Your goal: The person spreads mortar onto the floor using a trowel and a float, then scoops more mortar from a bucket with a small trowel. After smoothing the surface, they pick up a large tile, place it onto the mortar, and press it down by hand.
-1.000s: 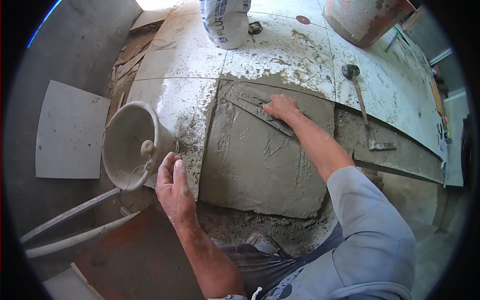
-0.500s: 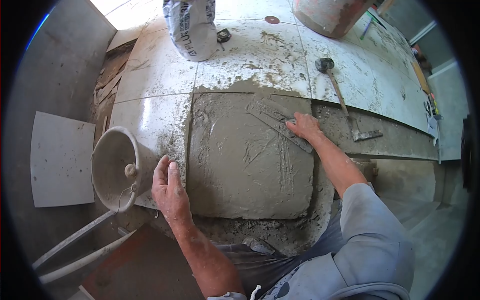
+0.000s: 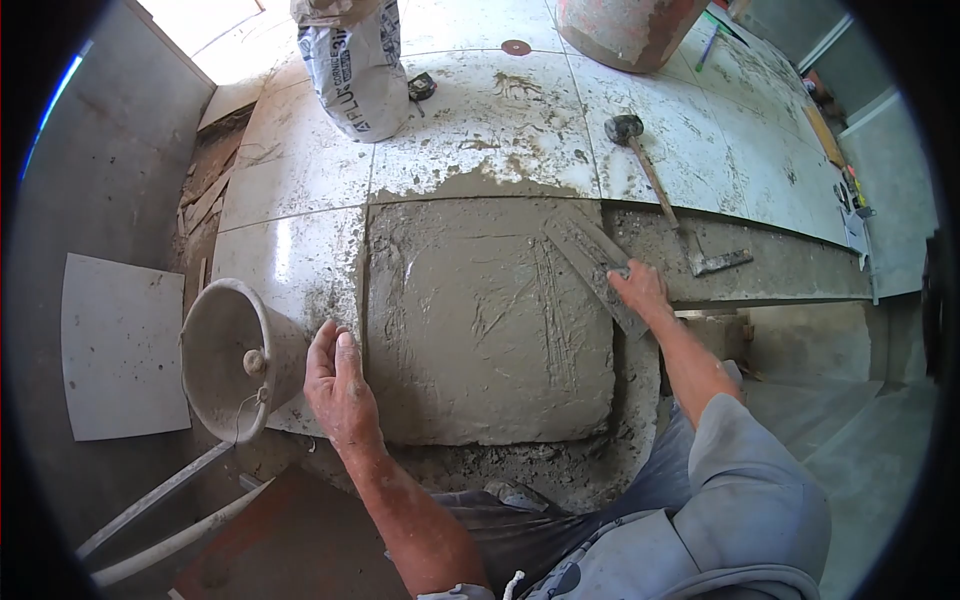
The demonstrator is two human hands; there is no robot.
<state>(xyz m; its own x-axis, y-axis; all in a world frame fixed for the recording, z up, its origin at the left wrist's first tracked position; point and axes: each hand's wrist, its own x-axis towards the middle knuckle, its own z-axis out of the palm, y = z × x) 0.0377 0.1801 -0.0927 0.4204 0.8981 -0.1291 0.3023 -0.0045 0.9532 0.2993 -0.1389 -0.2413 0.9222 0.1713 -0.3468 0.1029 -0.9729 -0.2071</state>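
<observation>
My right hand (image 3: 643, 288) is wrapped round the handle of a long flat plastering trowel (image 3: 584, 258). The blade lies slantwise over the right edge of a square bed of wet grey mortar (image 3: 480, 330). Streaks and scratch lines mark the mortar's surface. My left hand (image 3: 341, 385) is raised near the mortar's left edge, beside a bucket, with nothing in it; its fingers are partly bent and the thumb stands apart.
The tipped bucket (image 3: 275, 340) lies at left, near a loose tile piece (image 3: 120, 345). Beyond the mortar are a printed bag (image 3: 352, 75), a tape measure (image 3: 422, 87), a mallet (image 3: 626, 130), a brick trowel (image 3: 722, 262) and a large tub (image 3: 625, 30) on dirty white tiles (image 3: 480, 120).
The trowel has moved right across the mortar to its right edge with my right hand. My left hand stays nearly still. The view has shifted slightly.
</observation>
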